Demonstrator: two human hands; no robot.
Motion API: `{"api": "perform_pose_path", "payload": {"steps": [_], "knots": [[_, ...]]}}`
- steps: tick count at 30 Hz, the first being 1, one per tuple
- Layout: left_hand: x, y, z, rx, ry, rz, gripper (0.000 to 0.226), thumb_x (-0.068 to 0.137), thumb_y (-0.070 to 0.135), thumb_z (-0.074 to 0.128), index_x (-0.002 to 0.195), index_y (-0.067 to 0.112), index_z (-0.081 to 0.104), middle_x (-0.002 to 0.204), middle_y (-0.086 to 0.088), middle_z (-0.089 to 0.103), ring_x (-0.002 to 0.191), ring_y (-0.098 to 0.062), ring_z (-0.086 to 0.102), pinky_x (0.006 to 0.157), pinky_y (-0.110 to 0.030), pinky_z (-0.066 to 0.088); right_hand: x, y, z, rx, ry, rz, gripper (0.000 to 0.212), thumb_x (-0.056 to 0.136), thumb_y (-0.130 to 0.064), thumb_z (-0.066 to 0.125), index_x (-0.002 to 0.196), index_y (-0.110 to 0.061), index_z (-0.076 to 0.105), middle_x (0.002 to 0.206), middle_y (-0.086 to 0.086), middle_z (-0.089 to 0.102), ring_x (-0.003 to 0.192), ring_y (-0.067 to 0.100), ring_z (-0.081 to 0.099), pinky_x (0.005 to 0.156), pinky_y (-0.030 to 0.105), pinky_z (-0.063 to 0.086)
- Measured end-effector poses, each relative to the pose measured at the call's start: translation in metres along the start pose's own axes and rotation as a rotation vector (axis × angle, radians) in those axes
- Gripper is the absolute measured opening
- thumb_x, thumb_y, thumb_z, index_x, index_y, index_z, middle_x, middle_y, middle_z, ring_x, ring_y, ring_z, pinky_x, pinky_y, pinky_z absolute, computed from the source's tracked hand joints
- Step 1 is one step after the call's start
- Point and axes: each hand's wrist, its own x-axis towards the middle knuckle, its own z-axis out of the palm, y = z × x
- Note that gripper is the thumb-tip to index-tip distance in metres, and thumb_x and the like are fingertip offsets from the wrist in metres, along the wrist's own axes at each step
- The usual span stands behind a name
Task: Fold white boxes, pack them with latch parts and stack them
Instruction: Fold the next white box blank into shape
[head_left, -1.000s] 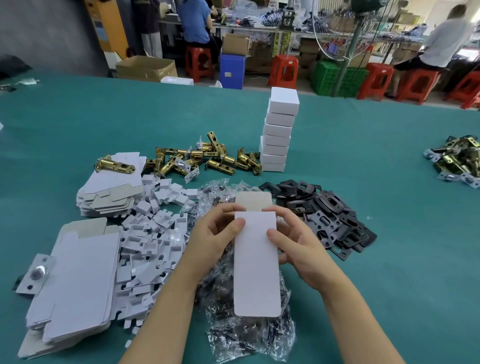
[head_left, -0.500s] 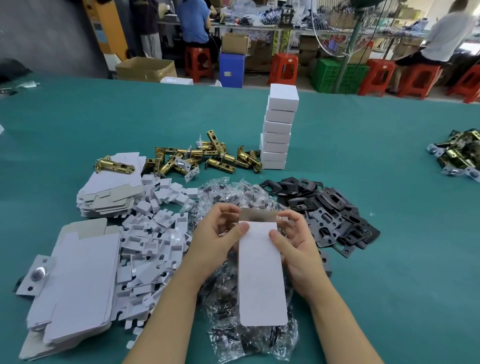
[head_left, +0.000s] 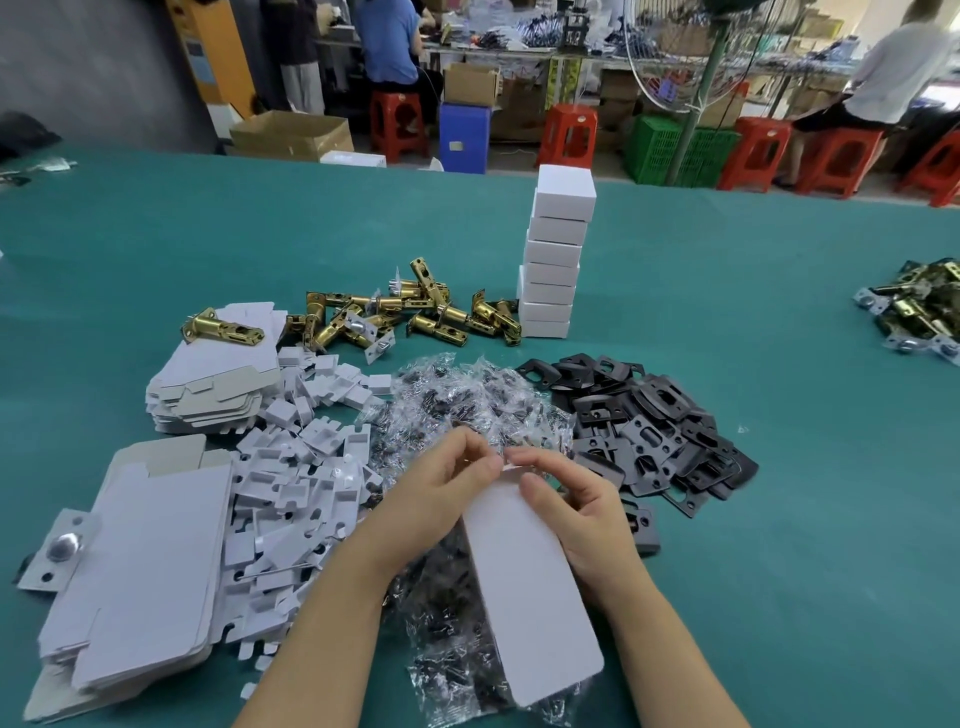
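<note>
1. I see my left hand's fingers (head_left: 470, 452) curled and pinching the far end flap of the flat white cardboard box blank (head_left: 524, 587); the left hand (head_left: 436, 493) grips its left edge.
2. My right hand (head_left: 576, 509) holds the blank's right edge, thumb laid on the smooth white face, fingertips curled over the far flap beside the left ones.
3. The blank is a long matte rectangle with rounded near corners, tilted, its near end toward me, held just above a crinkled heap of clear plastic bags holding small dark screws (head_left: 457, 415).
4. Left of the bags lies a loose pile of small notched white card inserts (head_left: 291, 499), and beyond that two stacks of flat white box blanks with grey-brown flaps (head_left: 140, 561).
5. A shiny brass cylindrical latch (head_left: 221, 327) rests on the farther stack; more brass latches (head_left: 410, 317) lie jumbled behind the bags.
6. To the right sits a heap of flat black metal strike plates with cut-out holes (head_left: 660, 426).
7. A leaning tower of closed white boxes (head_left: 556, 260) stands just beside the brass latches, on the teal cloth-covered bench (head_left: 779, 519).
</note>
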Motion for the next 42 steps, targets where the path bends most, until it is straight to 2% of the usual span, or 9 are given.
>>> {"api": "perform_pose_path", "payload": {"steps": [4, 8, 11, 16, 24, 28, 35, 39, 42], "knots": [[-0.003, 0.005, 0.002, 0.020, -0.031, 0.013, 0.025, 0.096, 0.035, 0.058, 0.114, 0.046, 0.071, 0.112, 0.017, 0.072, 0.097, -0.006, 0.069, 0.078, -0.024, 0.057, 0.002, -0.001, 0.001, 0.062, -0.012, 0.012, 0.033, 0.093, -0.021, 0.066, 0.124, -0.028, 0.070, 0.131, -0.008, 0.067, 0.101, 0.012, 0.072, 0.071, 0.027, 0.058], [-0.003, 0.007, 0.000, -0.051, 0.132, 0.023, 0.030, 0.104, 0.024, 0.056, 0.115, 0.044, 0.075, 0.114, 0.014, 0.074, 0.097, -0.011, 0.069, 0.076, -0.022, 0.054, 0.003, -0.007, -0.003, 0.177, -0.074, 0.170, 0.040, 0.088, -0.024, 0.069, 0.127, -0.030, 0.067, 0.122, 0.006, 0.071, 0.093, 0.024, 0.074, 0.068, 0.032, 0.059], [-0.003, 0.006, -0.004, -0.121, 0.181, 0.006, 0.026, 0.099, 0.033, 0.058, 0.117, 0.039, 0.075, 0.109, 0.003, 0.077, 0.093, -0.020, 0.067, 0.078, -0.031, 0.054, 0.001, -0.011, -0.005, 0.236, -0.145, 0.236, 0.036, 0.088, -0.018, 0.070, 0.122, -0.030, 0.074, 0.112, 0.012, 0.076, 0.088, 0.027, 0.075, 0.067, 0.033, 0.060], [-0.002, 0.006, -0.012, -0.280, 0.143, -0.056, 0.034, 0.092, 0.035, 0.059, 0.120, 0.027, 0.075, 0.120, -0.004, 0.074, 0.117, -0.036, 0.064, 0.105, -0.056, 0.047, -0.002, -0.013, -0.004, 0.219, -0.146, 0.244, 0.039, 0.087, -0.015, 0.069, 0.123, -0.030, 0.075, 0.113, 0.014, 0.076, 0.086, 0.024, 0.075, 0.068, 0.032, 0.059], [0.002, 0.004, -0.015, -0.279, 0.124, -0.086, 0.033, 0.091, 0.034, 0.059, 0.120, 0.033, 0.075, 0.121, 0.001, 0.074, 0.112, -0.031, 0.065, 0.092, -0.041, 0.050, -0.003, -0.015, -0.005, 0.218, -0.168, 0.252, 0.038, 0.089, -0.016, 0.068, 0.124, -0.030, 0.074, 0.115, 0.011, 0.076, 0.090, 0.024, 0.074, 0.071, 0.033, 0.059], [0.000, 0.005, -0.015, -0.248, 0.099, -0.079, 0.035, 0.090, 0.035, 0.057, 0.119, 0.033, 0.076, 0.121, -0.001, 0.074, 0.117, -0.036, 0.061, 0.103, -0.050, 0.047, -0.002, -0.013, -0.005, 0.214, -0.154, 0.256, 0.036, 0.087, -0.017, 0.069, 0.121, -0.030, 0.076, 0.117, 0.010, 0.076, 0.091, 0.023, 0.074, 0.071, 0.033, 0.059], [-0.006, 0.012, -0.010, -0.115, -0.027, -0.030, 0.045, 0.092, 0.058, 0.045, 0.132, 0.050, 0.063, 0.121, -0.012, 0.067, 0.109, -0.043, 0.058, 0.096, -0.054, 0.051, -0.001, -0.014, -0.009, 0.188, -0.147, 0.238, 0.036, 0.088, -0.018, 0.067, 0.118, -0.035, 0.077, 0.114, 0.002, 0.077, 0.088, 0.018, 0.074, 0.068, 0.031, 0.059], [-0.009, 0.013, -0.010, -0.050, -0.063, -0.010, 0.042, 0.097, 0.051, 0.039, 0.132, 0.052, 0.061, 0.117, 0.003, 0.070, 0.103, -0.031, 0.062, 0.086, -0.032, 0.054, -0.001, -0.016, -0.010, 0.185, -0.132, 0.243, 0.035, 0.087, -0.018, 0.067, 0.115, -0.034, 0.078, 0.112, 0.004, 0.077, 0.086, 0.018, 0.075, 0.065, 0.029, 0.059], [-0.010, 0.014, -0.008, -0.029, -0.106, -0.003, 0.041, 0.096, 0.046, 0.045, 0.134, 0.056, 0.057, 0.123, 0.016, 0.067, 0.108, -0.018, 0.063, 0.093, -0.028, 0.055, -0.001, -0.017, -0.012, 0.190, -0.111, 0.241, 0.031, 0.089, -0.015, 0.074, 0.113, -0.034, 0.079, 0.110, 0.007, 0.078, 0.086, 0.020, 0.075, 0.065, 0.029, 0.059]]}}
